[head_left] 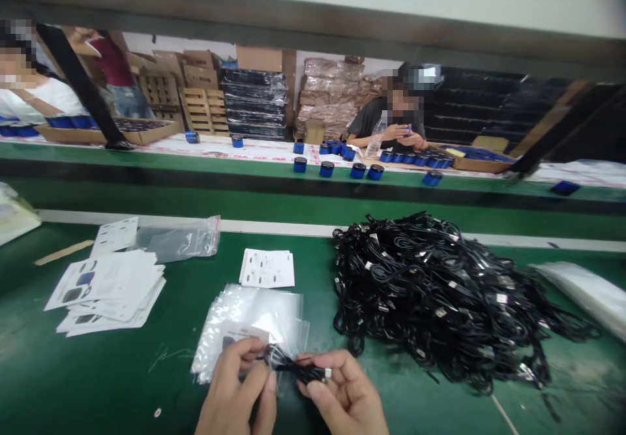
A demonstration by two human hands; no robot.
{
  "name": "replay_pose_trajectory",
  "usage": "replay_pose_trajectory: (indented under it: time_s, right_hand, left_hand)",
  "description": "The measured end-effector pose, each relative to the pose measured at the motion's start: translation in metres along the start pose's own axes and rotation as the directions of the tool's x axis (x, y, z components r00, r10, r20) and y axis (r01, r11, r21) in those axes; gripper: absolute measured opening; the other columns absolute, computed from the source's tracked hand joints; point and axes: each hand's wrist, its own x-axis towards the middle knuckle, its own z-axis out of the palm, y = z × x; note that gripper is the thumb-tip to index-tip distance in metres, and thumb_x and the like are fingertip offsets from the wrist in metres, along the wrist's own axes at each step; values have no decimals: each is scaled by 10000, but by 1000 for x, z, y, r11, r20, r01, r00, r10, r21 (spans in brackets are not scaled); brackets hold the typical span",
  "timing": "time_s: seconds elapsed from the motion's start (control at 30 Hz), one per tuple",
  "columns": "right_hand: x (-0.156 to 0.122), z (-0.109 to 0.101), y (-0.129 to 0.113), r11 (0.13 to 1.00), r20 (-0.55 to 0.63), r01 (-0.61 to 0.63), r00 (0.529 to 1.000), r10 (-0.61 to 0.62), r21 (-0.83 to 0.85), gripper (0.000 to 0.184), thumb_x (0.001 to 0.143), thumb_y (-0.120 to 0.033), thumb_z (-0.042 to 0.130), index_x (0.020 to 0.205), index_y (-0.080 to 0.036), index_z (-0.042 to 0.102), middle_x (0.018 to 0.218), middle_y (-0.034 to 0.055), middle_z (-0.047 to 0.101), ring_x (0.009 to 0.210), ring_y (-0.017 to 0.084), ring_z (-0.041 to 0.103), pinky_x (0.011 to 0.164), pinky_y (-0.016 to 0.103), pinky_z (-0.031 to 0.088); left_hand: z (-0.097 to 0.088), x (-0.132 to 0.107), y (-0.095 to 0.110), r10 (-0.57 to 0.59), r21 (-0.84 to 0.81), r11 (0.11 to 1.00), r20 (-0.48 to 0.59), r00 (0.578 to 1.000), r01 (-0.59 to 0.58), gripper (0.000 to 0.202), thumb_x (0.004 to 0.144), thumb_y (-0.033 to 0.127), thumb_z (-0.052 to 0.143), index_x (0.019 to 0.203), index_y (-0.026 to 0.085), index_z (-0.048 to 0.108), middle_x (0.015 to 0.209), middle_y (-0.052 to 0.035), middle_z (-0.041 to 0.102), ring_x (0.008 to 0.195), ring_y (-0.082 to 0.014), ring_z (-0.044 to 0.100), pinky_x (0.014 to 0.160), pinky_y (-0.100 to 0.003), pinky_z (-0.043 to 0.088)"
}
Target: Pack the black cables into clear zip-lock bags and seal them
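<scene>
Black cable [309,372] sits pinched in the left hand [240,389] and right hand [346,392], both closed on it, by the near edge of the bags [264,304]. This one is in hand; a large heap [430,291] at the right looks unhandled.

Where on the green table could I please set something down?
Bare green table shows between the fanned leaflets and the clear bags, between those bags and the cable pile, and, widest, below the leaflets, around a white dot. It is crowded under that pile and by the bags, where the left hand and right hand hold a bundled cable.
</scene>
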Motion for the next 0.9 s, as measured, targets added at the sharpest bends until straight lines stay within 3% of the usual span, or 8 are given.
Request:
replay_pose_trajectory:
  time_s: [0.1, 0.2, 0.27, 0.33, 0.43, 0.67, 0.73, 0.9]
  right_hand:
    - [2, 5, 11, 998, 4, 1, 1000, -1, 70, 360, 633, -453, 798, 791, -171, 641, 914, 113, 710, 820, 214, 687, 716, 292, 546]
    - [4, 5, 14, 966, 3, 215, 976, -217, -145, 170, 677, -278, 782, 789, -196, 683, 856, 56, 687, 699, 140, 662, 610, 196, 520]
    - [6, 2, 9, 831, 109, 430, 901, -420, -353, 153, 693, -127, 731, 813, -217, 702, 804, 19, 646, 624, 98, 615, 560, 154, 483]
    - [9, -2, 2, 660, 275, 592, 804, -528, -463, 217, 721, -53, 665, 857, -220, 695, 793, 10, 614, 633, 90, 595, 583, 145, 473]
    - [13, -8, -10, 539, 450, 687, 727, -519, -488, 205, 788, -55, 602, 902, -213, 665, 817, 17, 606, 682, 97, 600, 639, 149, 477]
    - [15, -15, -21, 263, 651, 815, 573, -499, -516, 170, 923, -158, 485, 1024, -214, 609, 919, 60, 660, 821, 143, 608, 741, 201, 489]
    - [14, -15, -16, 256, 631, 810, 576, -520, -528, 201, 945, -173, 445, 1066, -215, 600, 962, 71, 661, 870, 149, 614, 780, 204, 492]
    - [9, -8, 5, 345, 489, 699, 697, -524, -626, 256, 932, -133, 425, 1112, -200, 594, 967, 74, 676, 838, 143, 661, 722, 167, 514]
  left_hand:
    - [3, -1, 4, -40, -28, 999, -47, 998, 38, 251, 896, 235, 392, 756, 196, 597, 1150, -83, 426, 870, -182, 520, 752, -330, 473]
    - [-1, 0, 5, -59, -31, 998, -42, 997, 58, 278, 905, 242, 375, 745, 193, 597, 1166, -85, 418, 900, -189, 512, 760, -333, 467]
    - [-5, 2, 5, -64, -21, 998, -44, 997, 63, 291, 908, 242, 370, 735, 189, 597, 1172, -88, 415, 914, -194, 511, 771, -338, 460]
    - [-7, 3, 5, -75, -21, 997, -47, 996, 74, 303, 912, 248, 368, 722, 185, 596, 1179, -91, 414, 911, -192, 514, 770, -335, 456]
    - [-9, 3, 5, -90, -57, 994, -28, 996, 89, 316, 918, 263, 366, 711, 184, 591, 1216, -95, 403, 929, -190, 519, 785, -333, 450]
    - [-9, 3, 7, -108, -98, 989, 34, 994, 111, 287, 934, 269, 356, 778, 202, 587, 1301, -74, 368, 986, -193, 520, 833, -357, 436]
    - [-9, 4, 7, -96, -96, 991, 27, 995, 98, 268, 931, 258, 363, 793, 207, 587, 1309, -70, 366, 1020, -201, 507, 848, -361, 431]
    - [-4, 4, 11, 44, -27, 999, -49, 998, -45, 234, 868, 157, 404, 696, 188, 560, 1270, -83, 389, 1135, -254, 426, 886, -404, 380]
